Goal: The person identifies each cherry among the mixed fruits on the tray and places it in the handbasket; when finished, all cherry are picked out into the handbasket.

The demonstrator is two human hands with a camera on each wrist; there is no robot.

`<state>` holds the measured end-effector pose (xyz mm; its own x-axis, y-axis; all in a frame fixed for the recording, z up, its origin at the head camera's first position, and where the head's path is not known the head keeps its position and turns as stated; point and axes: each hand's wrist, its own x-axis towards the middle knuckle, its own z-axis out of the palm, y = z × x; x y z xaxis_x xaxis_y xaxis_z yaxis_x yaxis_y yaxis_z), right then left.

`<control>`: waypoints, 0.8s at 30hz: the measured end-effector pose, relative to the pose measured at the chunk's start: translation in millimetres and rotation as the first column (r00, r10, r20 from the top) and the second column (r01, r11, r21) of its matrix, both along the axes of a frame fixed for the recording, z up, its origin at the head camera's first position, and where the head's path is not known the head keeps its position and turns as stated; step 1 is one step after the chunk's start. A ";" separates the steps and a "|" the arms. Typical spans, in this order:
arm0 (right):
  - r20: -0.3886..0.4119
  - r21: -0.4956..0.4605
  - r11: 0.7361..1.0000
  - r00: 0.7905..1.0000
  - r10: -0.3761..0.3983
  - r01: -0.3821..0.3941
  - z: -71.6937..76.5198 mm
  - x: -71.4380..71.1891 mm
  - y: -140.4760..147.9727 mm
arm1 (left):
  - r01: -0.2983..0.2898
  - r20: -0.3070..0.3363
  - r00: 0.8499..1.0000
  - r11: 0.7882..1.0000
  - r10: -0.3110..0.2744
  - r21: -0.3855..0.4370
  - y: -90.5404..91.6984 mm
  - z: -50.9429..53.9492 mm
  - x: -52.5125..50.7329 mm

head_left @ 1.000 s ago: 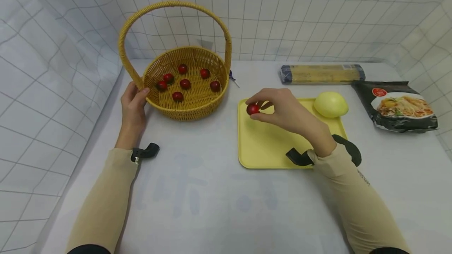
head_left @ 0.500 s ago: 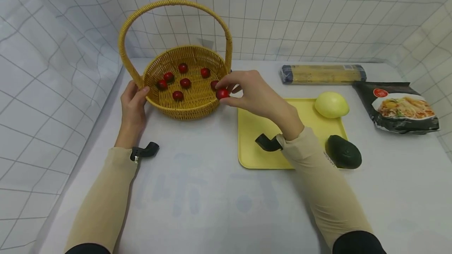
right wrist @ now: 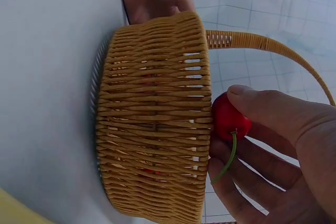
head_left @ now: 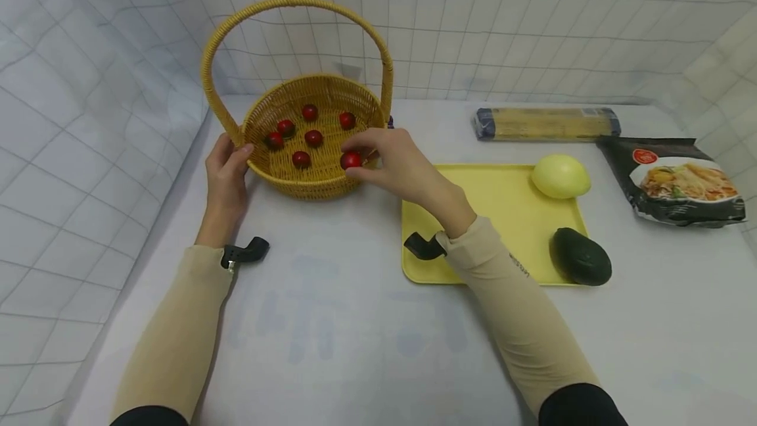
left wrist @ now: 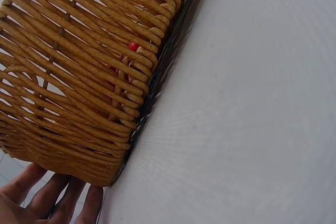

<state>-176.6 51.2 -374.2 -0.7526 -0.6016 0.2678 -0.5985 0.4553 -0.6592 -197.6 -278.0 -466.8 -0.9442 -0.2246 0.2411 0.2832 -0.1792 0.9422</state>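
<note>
A wicker basket (head_left: 313, 190) with a tall arched handle holds several red cherries (head_left: 314, 139). At its left side my left hand (head_left: 227, 179) grips the rim near the handle's foot, thumb on top and fingers against the outside weave. My right hand (head_left: 402, 166) pinches a red cherry (right wrist: 229, 118) with a green stem between thumb and fingers, over the basket's front right rim. In the right wrist view that cherry is just beyond the rim. The left wrist view shows the fingers (left wrist: 63, 198) of my left hand against the woven wall.
Right of the basket lies a yellow tray (head_left: 491, 215) bearing a yellow-green lemon-like fruit (head_left: 560, 176) and a dark green avocado (head_left: 581, 256). Behind it are a pack of dry noodles (head_left: 547, 124) and a black food packet (head_left: 680, 181). A white gridded curtain (head_left: 532, 31) hangs behind.
My right hand has carried the cherry leftward from above the tray to the basket's right rim. My left hand has stayed on the basket.
</note>
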 end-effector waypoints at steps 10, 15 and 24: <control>-0.045 0.042 0.998 0.998 -0.035 0.037 -7.8 2.2 -4.1 | -0.004 0.001 1.000 1.000 0.004 -0.013 3.4 1.6 2.1; -0.082 0.084 0.994 0.995 -0.058 0.065 -8.3 3.0 -5.0 | 0.011 0.003 1.000 1.000 -0.011 -0.022 2.7 3.4 3.1; -0.083 0.111 0.992 0.995 -0.059 0.068 -5.4 1.7 -1.3 | 0.003 -0.002 1.000 1.000 -0.003 -0.010 4.6 2.3 1.3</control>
